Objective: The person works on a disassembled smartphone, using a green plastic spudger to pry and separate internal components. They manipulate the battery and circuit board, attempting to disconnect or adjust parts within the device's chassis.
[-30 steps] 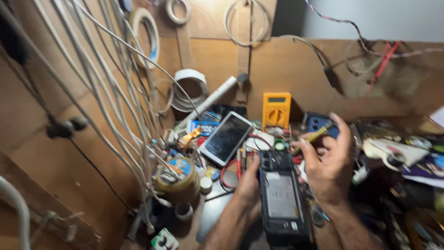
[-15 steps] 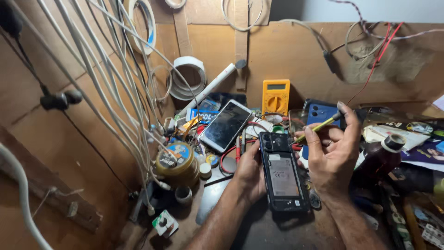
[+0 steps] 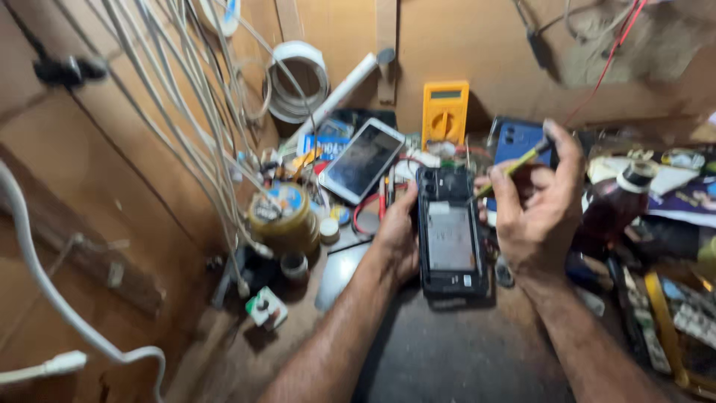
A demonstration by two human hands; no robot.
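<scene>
I see my left hand (image 3: 395,239) fingers gripping one opened phone (image 3: 450,235); right hand (image 3: 537,213) fingers pinching one yellow-green tool (image 3: 514,166). One yellow meter (image 3: 444,112) behind.

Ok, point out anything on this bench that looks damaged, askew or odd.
The black phone lies with its back cover off and its insides bare, steadied by the left hand. The right hand holds a yellow-handled tool at its upper edge. Behind it, a white phone leans tilted on clutter.
</scene>
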